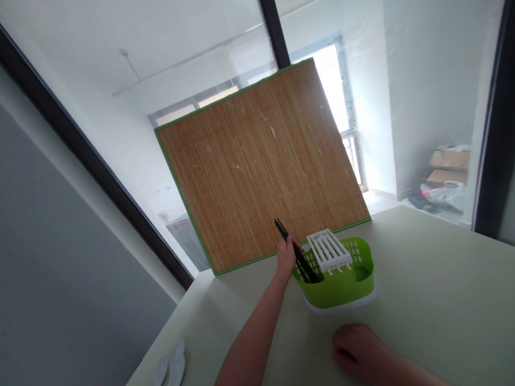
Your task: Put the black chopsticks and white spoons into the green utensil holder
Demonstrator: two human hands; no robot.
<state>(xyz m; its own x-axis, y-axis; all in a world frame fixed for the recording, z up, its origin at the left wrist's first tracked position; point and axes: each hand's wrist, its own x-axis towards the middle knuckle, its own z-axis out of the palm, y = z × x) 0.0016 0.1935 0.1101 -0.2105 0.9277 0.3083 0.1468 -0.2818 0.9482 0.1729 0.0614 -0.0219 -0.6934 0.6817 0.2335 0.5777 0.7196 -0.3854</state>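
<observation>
Black chopsticks (304, 262) rise at a slant from a green basket (338, 294), gripped by a person's left hand (286, 253), fingers wrapped around the bundle, the upper tips poking out above the hand. Their lower ends fan apart inside the basket's left side. The sticks look light, stiff and smooth, likely to slide against one another; a wrap around the whole bundle, just above the rim, seems the surest hold.

Nearer the viewer, the right hand (356, 347) is low over the counter (436, 284), blurred and curled, apart from the basket; whether it holds anything cannot be told.

The basket, apparently thin plastic, sits on a white base (341, 309) and would probably shift or tip under a sideways tug; its sturdiest hold should be the solid lower wall. A white slotted rack (328, 248) with small hooks lies tilted across its top, rigid-looking and, by its narrow bars, perhaps easy to snap.

Behind, a bamboo mat (259, 171) edged in green stands against the glass. White curved pieces (176, 364), too blurred to name, lie at lower left.
</observation>
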